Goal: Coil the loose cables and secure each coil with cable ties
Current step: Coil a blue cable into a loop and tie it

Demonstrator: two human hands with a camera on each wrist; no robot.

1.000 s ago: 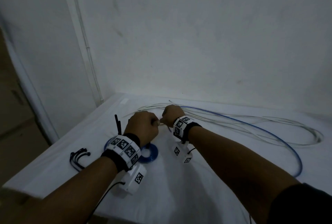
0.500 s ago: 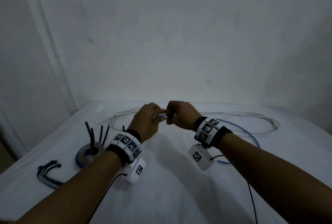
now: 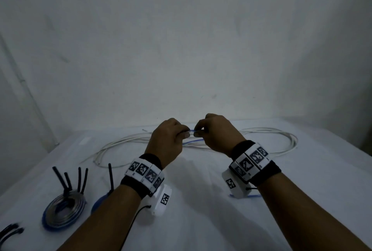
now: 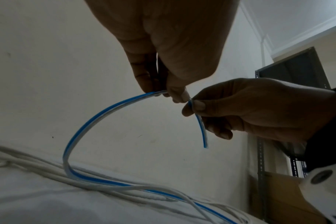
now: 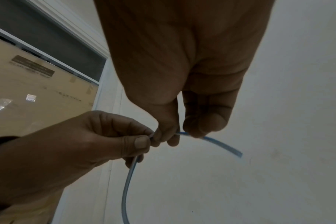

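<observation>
White cloth covers the table [image 3: 201,220], pale wall behind. Both hands are raised above it, the left hand [image 3: 167,142] and right hand [image 3: 217,134] each pinching the blue cable [image 4: 98,115] near its free end, thumb against forefinger, almost touching. The short tail hangs just past the right fingers [image 4: 194,106]; the long run arcs down from the left to the white cables [image 3: 271,132] on the cloth. A first loop looks due. Two finished coils [image 3: 62,212] sit left; the nearer arm hides one.
</observation>
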